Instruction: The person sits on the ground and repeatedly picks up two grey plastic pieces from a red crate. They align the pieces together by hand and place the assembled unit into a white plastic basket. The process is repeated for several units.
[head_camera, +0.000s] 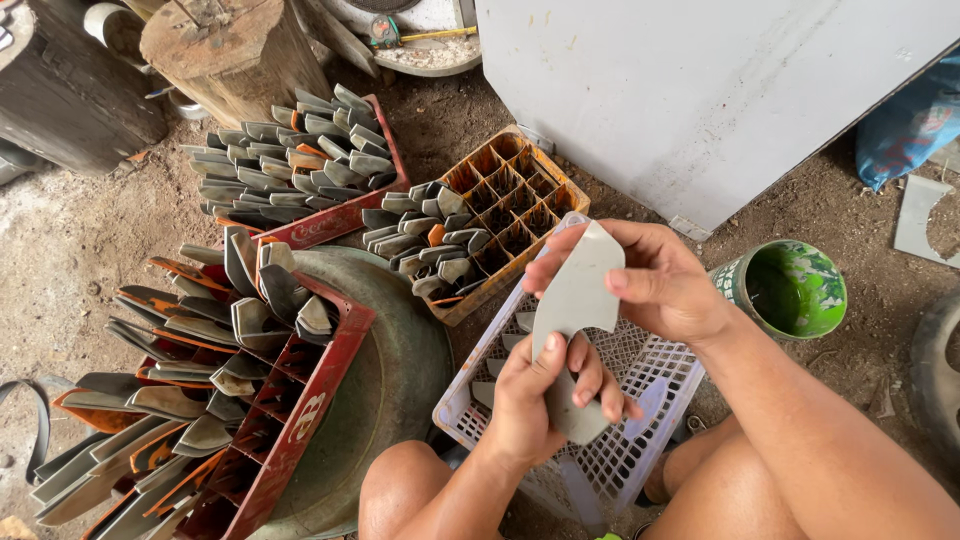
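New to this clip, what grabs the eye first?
Mid-frame, the left hand and right hand hold one curved grey blade blank over a white plastic basket. To the left, red crates bristle with dozens of similar grey pieces, and an orange crate sits half filled. A green tin stands at right.

Hidden and cut-off parts

The left hand (545, 395) covers the middle of the flat grey blade-shaped metal piece (577, 300); the red plastic crate of grey blades (300, 420) runs off the bottom-left edge.
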